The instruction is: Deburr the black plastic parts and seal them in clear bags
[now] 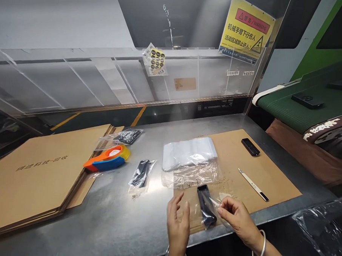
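A black elongated plastic part [205, 205] lies inside a clear plastic bag [194, 208] near the table's front edge. My right hand [235, 217] pinches the right side of that bag between thumb and fingers. To the left of the bag, my left hand [178, 222] is raised with thumb and fingers apart, holding nothing. Just beyond the hands rests a stack of clear plastic bags [189, 153]. Another bagged black part [142, 174] lies on the metal to the left. A loose black part [250, 146] and a white craft knife [253, 184] sit on the cardboard at right.
Flat cardboard sheets [39, 167] are piled at left beside an orange and blue tape dispenser [107, 159]. A brown cardboard mat [271, 170] covers the right of the metal table [113, 208]. A green conveyor belt [287, 110] carries black parts at right. A clear panel stands behind.
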`<state>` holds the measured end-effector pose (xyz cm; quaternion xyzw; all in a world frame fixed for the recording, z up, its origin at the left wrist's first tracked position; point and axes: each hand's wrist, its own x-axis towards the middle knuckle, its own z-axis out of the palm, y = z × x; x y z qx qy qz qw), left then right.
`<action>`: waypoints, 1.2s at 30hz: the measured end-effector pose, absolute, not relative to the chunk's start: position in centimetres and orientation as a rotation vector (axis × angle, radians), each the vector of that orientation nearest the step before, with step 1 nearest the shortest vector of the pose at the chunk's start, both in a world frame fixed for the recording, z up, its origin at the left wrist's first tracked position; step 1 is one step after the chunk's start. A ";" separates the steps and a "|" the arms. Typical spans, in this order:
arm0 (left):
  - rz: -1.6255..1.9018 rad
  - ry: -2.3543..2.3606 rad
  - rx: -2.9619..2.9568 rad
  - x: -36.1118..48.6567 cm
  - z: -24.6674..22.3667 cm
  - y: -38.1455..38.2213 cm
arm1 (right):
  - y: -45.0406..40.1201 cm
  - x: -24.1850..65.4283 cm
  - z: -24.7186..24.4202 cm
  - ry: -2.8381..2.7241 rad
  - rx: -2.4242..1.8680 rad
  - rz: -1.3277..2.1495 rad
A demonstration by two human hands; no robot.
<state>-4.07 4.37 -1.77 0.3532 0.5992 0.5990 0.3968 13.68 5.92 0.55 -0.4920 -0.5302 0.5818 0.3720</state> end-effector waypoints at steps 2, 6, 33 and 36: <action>1.475 1.585 1.027 -3.4 -1.3 3.6 | 6.0 13.3 1.1 -1.498 -1.267 1.409; 1.166 1.229 1.102 -2.0 -0.4 2.9 | 6.1 12.2 2.5 -1.979 -1.248 1.184; 1.016 2.287 1.892 -6.6 -6.3 4.9 | 7.0 12.2 -4.3 -2.204 -1.811 0.700; 0.929 2.216 1.843 -6.3 -6.4 4.7 | 6.2 13.3 -3.4 -2.186 -1.720 0.884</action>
